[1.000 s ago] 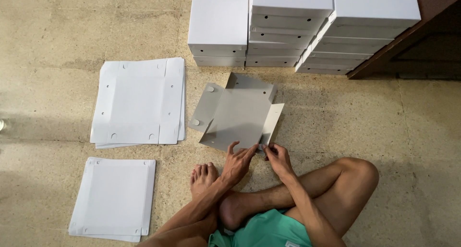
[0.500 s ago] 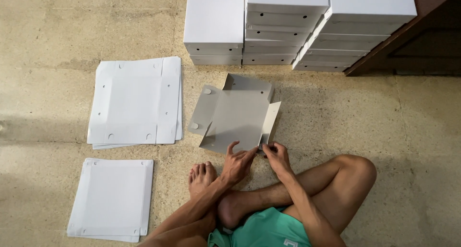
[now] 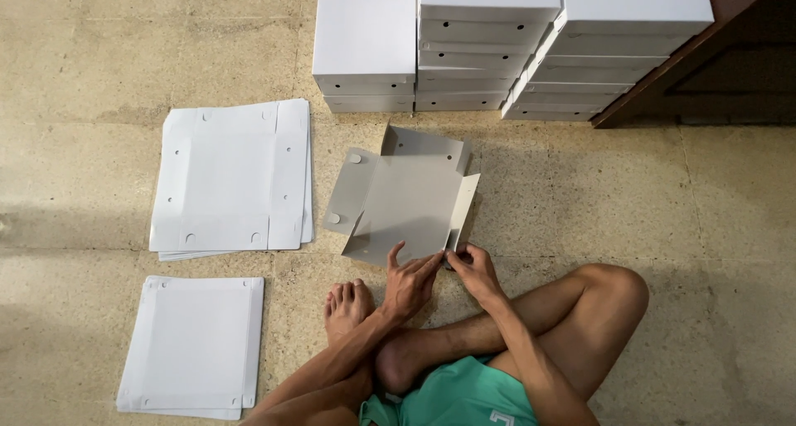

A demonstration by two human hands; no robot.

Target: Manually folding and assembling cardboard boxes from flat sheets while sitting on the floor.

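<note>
Looking down through the head camera, I see the grey cardboard blank [image 3: 406,200] lying on the floor [image 3: 730,227] just ahead of my crossed legs, its far and right flaps already tilted up. My left hand [image 3: 408,283] rests spread-fingered on the near edge, seemingly to pin the sheet flat, while my right hand [image 3: 473,268] pinches the near right corner where the raised flap meets it. Flat white sheets [image 3: 232,177] lie stacked within reach to the left, and finished white boxes [image 3: 489,45] are piled beyond.
</note>
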